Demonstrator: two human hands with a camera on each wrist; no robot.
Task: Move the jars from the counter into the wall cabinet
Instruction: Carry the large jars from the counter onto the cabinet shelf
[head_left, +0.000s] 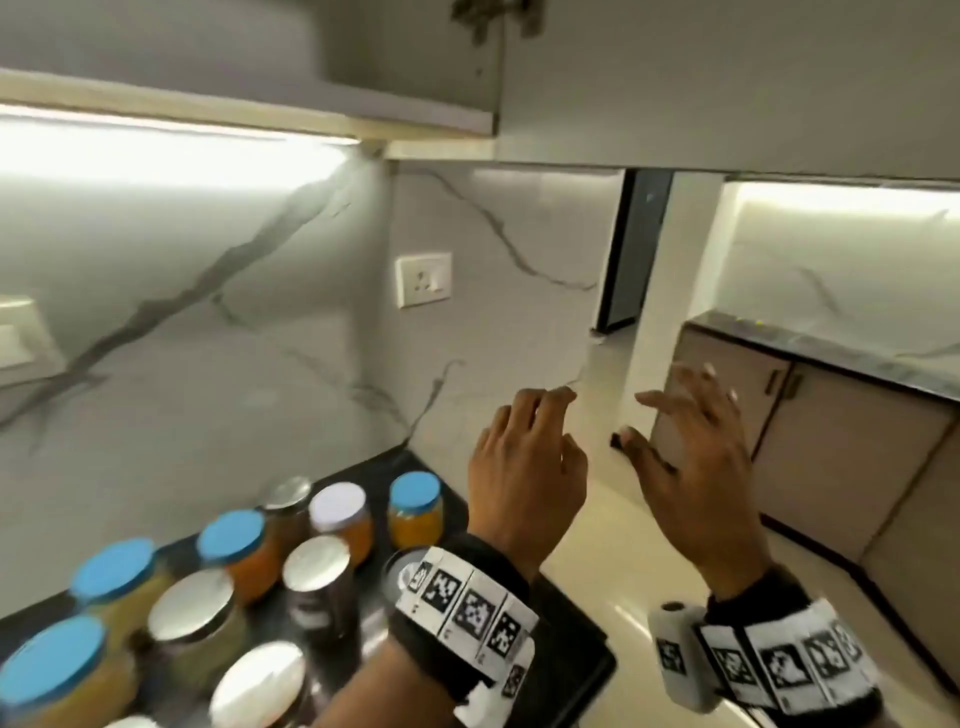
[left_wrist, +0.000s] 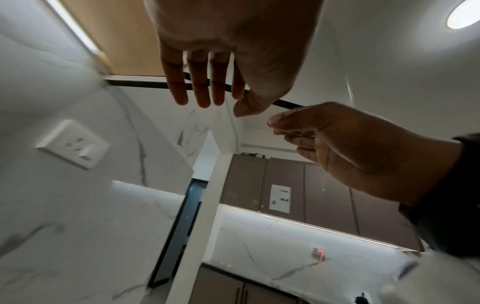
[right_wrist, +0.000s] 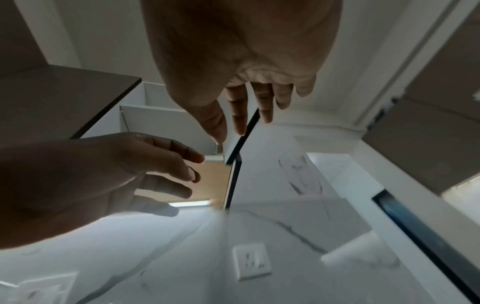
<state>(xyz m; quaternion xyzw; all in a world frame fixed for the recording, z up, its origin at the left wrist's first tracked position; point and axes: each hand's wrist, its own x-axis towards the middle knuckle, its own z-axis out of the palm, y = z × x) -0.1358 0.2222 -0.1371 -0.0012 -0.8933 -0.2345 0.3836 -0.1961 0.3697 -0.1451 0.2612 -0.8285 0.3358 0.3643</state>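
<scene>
Head view: left hand (head_left: 524, 467) and right hand (head_left: 691, 457) hover empty, fingers loosely spread. Jars (head_left: 332, 525) stand on the counter (head_left: 374, 470) below the wall cabinet (head_left: 415, 78).

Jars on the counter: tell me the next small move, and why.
Probably lower the left hand onto the nearest blue-lidded jar. Both hands, the right hand too, are raised and hold nothing, and the cabinet door already stands open.

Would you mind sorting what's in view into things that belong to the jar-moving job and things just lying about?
Part of the job:
- jars on the counter
- wall cabinet, open above
- left hand and right hand, both empty and raised

Just there:
- wall socket
- marble wall
- lower cupboards across the room
</scene>
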